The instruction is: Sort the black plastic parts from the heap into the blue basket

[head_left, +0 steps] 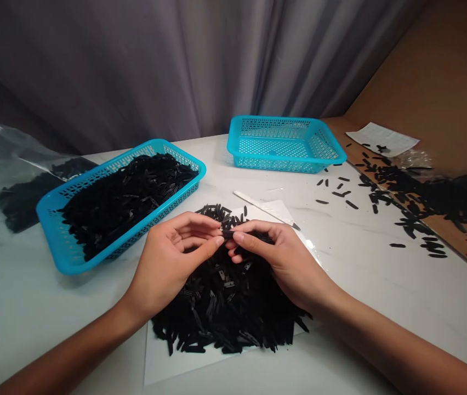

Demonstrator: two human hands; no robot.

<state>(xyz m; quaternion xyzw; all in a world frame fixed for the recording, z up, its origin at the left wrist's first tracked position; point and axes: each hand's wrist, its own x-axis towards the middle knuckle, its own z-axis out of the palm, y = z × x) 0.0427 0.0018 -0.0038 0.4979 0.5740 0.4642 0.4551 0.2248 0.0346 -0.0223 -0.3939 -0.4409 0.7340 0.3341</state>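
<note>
My left hand (180, 244) and my right hand (264, 241) meet above a heap of small black strip-shaped pieces (225, 312). Between the fingertips of both hands is a black strip (227, 235), pinched at its two ends. More dark strips seem to lie in the curl of my right fingers, though how many is hidden. The heap rests on a white sheet (163, 367) on the table. Some pieces in it show small slots or holes.
A blue basket (63, 258) full of black pieces stands left; a second blue basket (286, 164) is at the back. A white-handled craft knife (262, 206) lies behind the heap. Loose strips (414, 186) and a paper (381, 137) are right, a clear bag (15, 148) far left.
</note>
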